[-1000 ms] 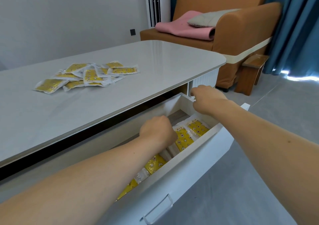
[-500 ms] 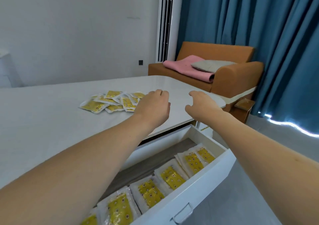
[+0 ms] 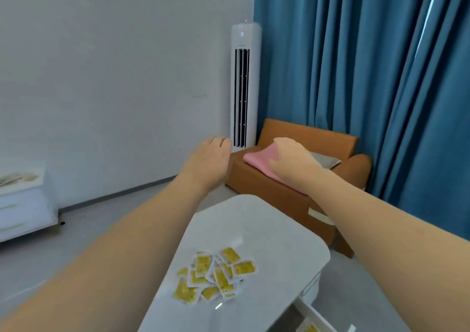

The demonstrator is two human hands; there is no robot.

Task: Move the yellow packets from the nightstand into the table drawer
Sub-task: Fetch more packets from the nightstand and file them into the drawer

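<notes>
A pile of several yellow packets [image 3: 216,274] lies on the white table [image 3: 277,245] in the lower middle of the view. The open drawer [image 3: 320,317] shows at the bottom right corner, with a yellow packet [image 3: 309,328] just visible inside. More yellow packets [image 3: 17,178] lie blurred on the white nightstand [image 3: 23,212] at the far left. My left hand [image 3: 207,160] and my right hand [image 3: 292,160] are both raised in the air above the table's far end, fingers loosely curled, holding nothing.
An orange sofa [image 3: 305,176] with a pink blanket [image 3: 262,160] stands beyond the table. A tall white air conditioner [image 3: 244,85] stands in the corner beside blue curtains [image 3: 368,77]. Grey floor lies between the table and the nightstand.
My head has turned up and to the left, so the drawer slid to the bottom right and the nightstand came into view. Both hands have lifted out of the drawer, holding nothing.
</notes>
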